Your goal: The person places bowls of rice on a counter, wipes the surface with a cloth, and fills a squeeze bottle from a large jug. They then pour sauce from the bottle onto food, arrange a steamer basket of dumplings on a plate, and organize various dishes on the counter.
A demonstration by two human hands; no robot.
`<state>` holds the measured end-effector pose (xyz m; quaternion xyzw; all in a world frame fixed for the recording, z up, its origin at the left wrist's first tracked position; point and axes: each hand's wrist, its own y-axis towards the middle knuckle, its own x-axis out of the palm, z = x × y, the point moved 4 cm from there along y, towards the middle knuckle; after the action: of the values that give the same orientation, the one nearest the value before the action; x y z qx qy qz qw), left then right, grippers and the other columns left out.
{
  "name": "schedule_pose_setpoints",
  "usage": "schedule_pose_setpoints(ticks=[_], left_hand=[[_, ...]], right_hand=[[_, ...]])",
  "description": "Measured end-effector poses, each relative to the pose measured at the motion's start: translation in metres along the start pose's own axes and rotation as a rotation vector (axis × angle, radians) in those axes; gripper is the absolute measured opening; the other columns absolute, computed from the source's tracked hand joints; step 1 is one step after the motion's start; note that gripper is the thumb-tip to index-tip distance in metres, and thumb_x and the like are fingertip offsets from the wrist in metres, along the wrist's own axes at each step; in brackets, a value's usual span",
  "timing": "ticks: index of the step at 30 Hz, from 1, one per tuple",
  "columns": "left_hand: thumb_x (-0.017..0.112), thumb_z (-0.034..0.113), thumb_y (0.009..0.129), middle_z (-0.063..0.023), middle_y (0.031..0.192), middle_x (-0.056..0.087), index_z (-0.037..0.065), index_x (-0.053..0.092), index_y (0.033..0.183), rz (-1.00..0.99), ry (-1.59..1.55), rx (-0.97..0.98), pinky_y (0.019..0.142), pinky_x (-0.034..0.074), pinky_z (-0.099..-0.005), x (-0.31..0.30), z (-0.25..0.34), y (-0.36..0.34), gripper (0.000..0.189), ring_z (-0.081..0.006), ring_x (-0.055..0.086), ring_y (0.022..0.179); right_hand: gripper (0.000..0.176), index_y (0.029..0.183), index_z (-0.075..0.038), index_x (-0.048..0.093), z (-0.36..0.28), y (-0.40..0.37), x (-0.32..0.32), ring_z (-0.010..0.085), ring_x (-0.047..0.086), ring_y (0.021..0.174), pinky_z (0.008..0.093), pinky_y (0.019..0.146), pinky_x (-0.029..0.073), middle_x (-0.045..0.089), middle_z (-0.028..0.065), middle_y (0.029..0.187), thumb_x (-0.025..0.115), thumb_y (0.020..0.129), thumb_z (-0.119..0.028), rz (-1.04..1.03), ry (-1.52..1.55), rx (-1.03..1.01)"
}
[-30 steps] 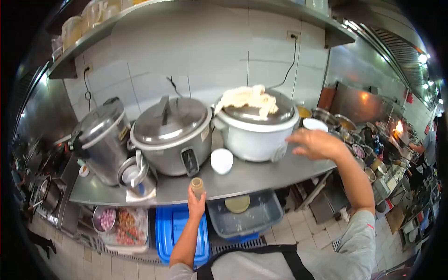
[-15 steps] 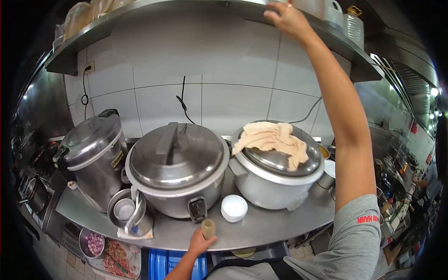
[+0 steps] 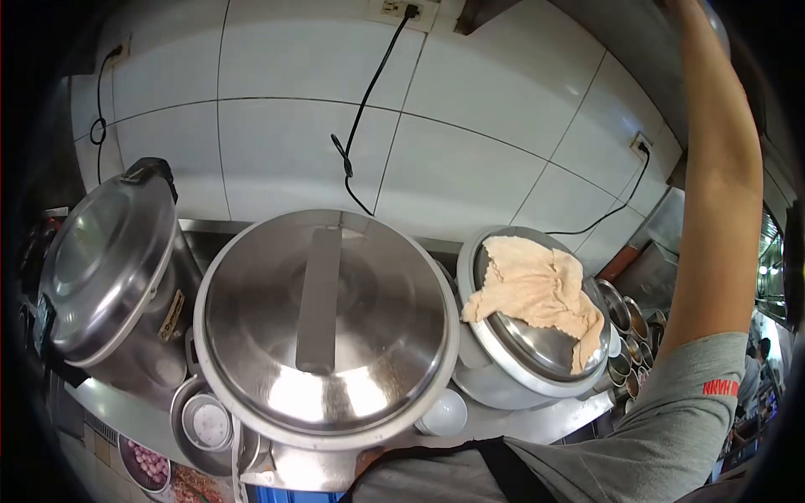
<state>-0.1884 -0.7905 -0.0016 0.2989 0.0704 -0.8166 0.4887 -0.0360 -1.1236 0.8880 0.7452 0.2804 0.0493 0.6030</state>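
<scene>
The right arm (image 3: 717, 193) is being held up by the grey metal shelf (image 3: 620, 42), a pale rounded object (image 3: 718, 29) being glimpsed right of the wrist. The right hand's fingers are being cropped out and the left hand (image 3: 366, 460) is being mostly hidden; neither grip can be told.

On the flat steel surface (image 3: 310, 471), a large round steel-lidded cooker (image 3: 377, 293) stands between a tall cylindrical steel pot (image 3: 113, 277), left, and a round white cooker (image 3: 507, 387), right. A beige fabric cloth (image 3: 537, 285) lies on the white cooker's lid (image 3: 537, 337). A round white bowl (image 3: 446, 412) sits before and between the cookers.
</scene>
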Motion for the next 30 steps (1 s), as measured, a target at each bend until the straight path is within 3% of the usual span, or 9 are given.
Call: schedule_pose_setpoints(ticks=[8, 15, 24, 27, 30], left_hand=[[0.076, 0.037, 0.07, -0.0226, 0.107, 0.058, 0.0, 0.053, 0.116, -0.005, -0.016, -0.034, 0.088, 0.044, -0.0469, -0.005, -0.004, 0.014, 0.063, -0.0399, 0.054, 0.101], [0.076, 0.036, 0.072, -0.0238, 0.109, 0.057, 0.0, 0.051, 0.118, 0.028, -0.006, -0.036, 0.088, 0.044, -0.0472, 0.0, -0.004, -0.003, 0.064, -0.0408, 0.054, 0.102], [0.075, 0.036, 0.073, -0.0252, 0.112, 0.056, 0.0, 0.049, 0.122, 0.125, 0.029, -0.013, 0.089, 0.044, -0.0475, 0.027, -0.022, -0.037, 0.066, -0.0419, 0.053, 0.103], [0.074, 0.035, 0.075, -0.0254, 0.112, 0.056, -0.001, 0.049, 0.123, 0.087, 0.076, -0.067, 0.089, 0.044, -0.0472, 0.017, -0.002, -0.034, 0.065, -0.0419, 0.052, 0.104], [0.076, 0.035, 0.074, -0.0247, 0.11, 0.058, -0.002, 0.045, 0.128, 0.12, 0.109, 0.061, 0.09, 0.044, -0.0457, 0.011, 0.013, -0.033, 0.073, -0.0409, 0.053, 0.105]], right_hand=[[0.045, 0.121, -0.016, 0.052, 0.017, -0.01, -0.003, 0.013, 0.047, 0.086, 0.0353, 0.07, 0.037, 0.053, 0.0006, 0.102, 0.061, 0.087, -0.044, 0.064, -0.111, 0.014], [0.037, 0.113, -0.014, 0.054, 0.023, -0.068, -0.067, 0.0102, 0.043, 0.074, 0.0313, 0.061, 0.032, 0.051, -0.0008, 0.09, 0.06, 0.088, -0.042, 0.122, -0.196, 0.04], [0.03, 0.103, -0.012, 0.057, 0.028, -0.257, -0.218, 0.0066, 0.038, 0.059, 0.0263, 0.05, 0.027, 0.048, -0.0026, 0.075, 0.058, 0.09, -0.038, 0.138, -0.211, 0.188], [0.028, 0.1, -0.011, 0.058, 0.013, -0.334, -0.267, 0.0054, 0.036, 0.054, 0.0246, 0.046, 0.025, 0.047, -0.0032, 0.07, 0.058, 0.091, -0.037, 0.149, -0.162, 0.26], [0.026, 0.096, -0.01, 0.059, -0.002, -0.412, -0.299, 0.0042, 0.034, 0.049, 0.0229, 0.043, 0.023, 0.046, -0.0038, 0.065, 0.057, 0.091, -0.036, 0.157, -0.082, 0.345]])
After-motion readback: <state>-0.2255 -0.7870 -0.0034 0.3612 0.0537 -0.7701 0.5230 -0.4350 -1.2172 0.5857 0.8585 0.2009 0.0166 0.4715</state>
